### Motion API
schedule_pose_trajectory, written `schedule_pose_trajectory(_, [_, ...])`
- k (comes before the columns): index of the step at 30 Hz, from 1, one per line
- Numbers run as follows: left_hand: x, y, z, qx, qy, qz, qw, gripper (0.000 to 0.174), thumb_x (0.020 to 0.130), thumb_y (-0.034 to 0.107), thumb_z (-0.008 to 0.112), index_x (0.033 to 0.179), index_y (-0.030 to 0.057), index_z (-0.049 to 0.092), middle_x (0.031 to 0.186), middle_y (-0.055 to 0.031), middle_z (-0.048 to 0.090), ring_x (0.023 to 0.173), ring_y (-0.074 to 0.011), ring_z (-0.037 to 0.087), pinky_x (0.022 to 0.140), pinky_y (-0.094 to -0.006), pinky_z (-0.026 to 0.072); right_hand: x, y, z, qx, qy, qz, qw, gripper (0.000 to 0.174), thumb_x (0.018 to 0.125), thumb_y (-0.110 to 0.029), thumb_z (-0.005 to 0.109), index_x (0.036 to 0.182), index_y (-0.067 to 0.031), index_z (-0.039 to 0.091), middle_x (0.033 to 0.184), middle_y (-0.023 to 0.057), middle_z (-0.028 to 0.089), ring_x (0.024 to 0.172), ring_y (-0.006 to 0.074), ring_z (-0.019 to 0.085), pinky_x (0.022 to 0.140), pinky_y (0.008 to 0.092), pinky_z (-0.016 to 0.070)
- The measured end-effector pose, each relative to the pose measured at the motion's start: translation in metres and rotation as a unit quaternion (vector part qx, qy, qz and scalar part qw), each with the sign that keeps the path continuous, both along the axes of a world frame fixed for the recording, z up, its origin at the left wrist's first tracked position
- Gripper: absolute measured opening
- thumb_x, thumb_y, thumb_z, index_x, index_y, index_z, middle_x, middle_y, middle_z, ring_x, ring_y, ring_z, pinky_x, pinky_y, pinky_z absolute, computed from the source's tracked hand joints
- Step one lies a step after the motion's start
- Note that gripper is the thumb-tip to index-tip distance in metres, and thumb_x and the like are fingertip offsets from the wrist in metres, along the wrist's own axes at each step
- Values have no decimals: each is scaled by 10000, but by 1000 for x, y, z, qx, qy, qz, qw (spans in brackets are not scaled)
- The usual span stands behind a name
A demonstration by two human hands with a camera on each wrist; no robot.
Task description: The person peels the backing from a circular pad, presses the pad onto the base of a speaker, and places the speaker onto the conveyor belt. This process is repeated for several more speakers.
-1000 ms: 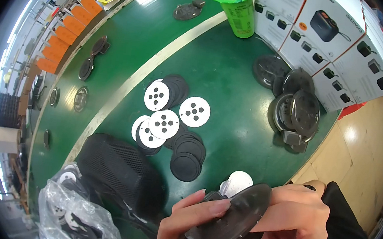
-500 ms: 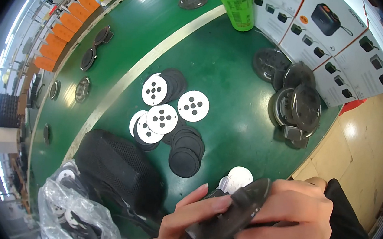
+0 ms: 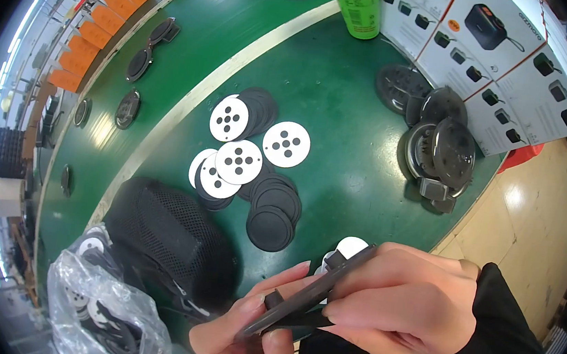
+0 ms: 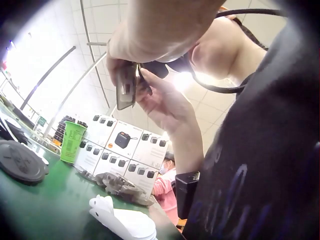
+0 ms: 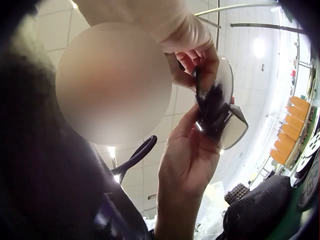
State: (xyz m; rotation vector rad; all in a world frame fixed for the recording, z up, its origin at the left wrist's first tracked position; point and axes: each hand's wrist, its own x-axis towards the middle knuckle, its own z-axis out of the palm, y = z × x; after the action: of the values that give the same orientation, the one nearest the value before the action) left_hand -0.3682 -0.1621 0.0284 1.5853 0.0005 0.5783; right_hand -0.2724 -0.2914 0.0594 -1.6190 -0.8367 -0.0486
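Observation:
My left hand (image 3: pixel 239 335) grips the lower end of a dark, see-through round plastic part (image 3: pixel 316 291), thumb and fingers on either side. The part is tilted and seen nearly edge-on, with small square blocks standing off its upper face. Against its underside, my right hand (image 3: pixel 415 308) pinches a thin black disc (image 3: pixel 303 319), mostly hidden in the head view. In the left wrist view the black disc (image 4: pixel 145 84) bends away from the round part (image 4: pixel 126 92). The right wrist view shows right fingers inside the round part's rim (image 5: pixel 227 75).
White discs with black dots (image 3: pixel 239 162) and black discs (image 3: pixel 271 227) lie on the green table (image 3: pixel 351 122). Several dark round parts (image 3: pixel 453 153) are stacked by the printed white boxes (image 3: pixel 489 60). A green cup (image 3: pixel 360 9), black mesh case (image 3: pixel 174 234) and clear bag (image 3: pixel 110 314) stand around.
The round part has turned from showing its broad face to nearly edge-on. My hands have shifted slightly left, and the thin black disc now shows below the part. The head view has tilted slightly.

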Motion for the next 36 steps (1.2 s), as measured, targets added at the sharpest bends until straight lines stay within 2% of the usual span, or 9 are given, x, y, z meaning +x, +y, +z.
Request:
schedule_pose_trajectory(3, [-3, 0, 3, -43, 29, -57, 997, 418, 860, 2, 488, 1221, 51, 281, 1057, -376, 484, 989, -439, 546, 874, -479, 439, 1, -2, -1, 0, 6, 20, 1000, 189, 601, 54, 743, 722, -3, 609, 661, 104, 599, 538, 198, 568, 451, 242, 439])
schedule_pose_trajectory(9, [-5, 3, 0, -23, 24, -53, 998, 400, 850, 21, 513, 1196, 40, 313, 1057, -384, 488, 1001, -437, 543, 883, -486, 424, 3, 1, -10, 51, 7, 43, 998, 202, 620, 65, 738, 756, 28, 593, 671, 122, 606, 552, 215, 572, 476, 254, 443])
schedule_pose_trajectory(13, [3, 2, 3, 153, -28, 65, 986, 318, 831, 80, 570, 1054, -75, 404, 941, -205, 553, 807, -185, 556, 773, -291, 443, 3, 3, -6, 51, 5, 31, 998, 236, 612, 78, 741, 784, 40, 584, 681, 135, 605, 556, 225, 571, 490, 254, 442])
schedule_pose_trajectory(16, [2, 6, 2, 191, -39, 75, 978, 321, 835, 75, 563, 1063, -80, 398, 942, -207, 558, 801, -171, 550, 751, -258, 439, 0, 3, -4, 55, 43, 5, 998, 272, 594, 91, 747, 803, 39, 581, 704, 141, 604, 551, 226, 568, 488, 252, 434])
schedule_pose_trajectory(19, [-1, 3, 2, 157, -13, 72, 985, 294, 842, 77, 550, 1071, -47, 412, 961, -262, 580, 867, -250, 588, 866, -394, 411, 0, 4, -12, 87, 52, 11, 995, 289, 586, 95, 754, 806, 26, 579, 713, 125, 597, 580, 218, 572, 486, 245, 418])
schedule_pose_trajectory(28, [7, 30, 25, 369, -31, -110, 922, 490, 822, 262, 582, 1128, -57, 371, 993, -241, 569, 916, -263, 578, 904, -451, 402, 1, 12, -24, 118, 24, 30, 992, 354, 628, 79, 746, 846, -10, 481, 751, 160, 574, 608, 204, 560, 513, 278, 420])
schedule_pose_trajectory(32, [8, 17, 32, 542, 12, 14, 840, 516, 796, 355, 591, 1029, -77, 430, 948, -238, 575, 882, -310, 593, 891, -556, 408, 14, 11, -29, 287, 89, 116, 947, 351, 684, 63, 710, 801, -43, 396, 754, 162, 571, 618, 223, 554, 532, 282, 430])
schedule_pose_trajectory(34, [6, 16, 30, 411, -50, -8, 910, 314, 828, 183, 550, 1028, -26, 427, 959, -280, 586, 931, -347, 588, 939, -570, 307, 15, 17, -40, 447, 109, 154, 874, 250, 705, 69, 682, 714, -31, 452, 763, 163, 598, 649, 254, 601, 568, 319, 460])
schedule_pose_trajectory(36, [5, 19, 37, 399, -70, -13, 914, 219, 846, 146, 510, 972, -3, 411, 968, -296, 589, 988, -400, 562, 960, -623, 210, 20, 13, -40, 459, 74, 189, 865, 265, 719, 73, 663, 704, -43, 426, 734, 171, 613, 629, 257, 604, 620, 349, 457])
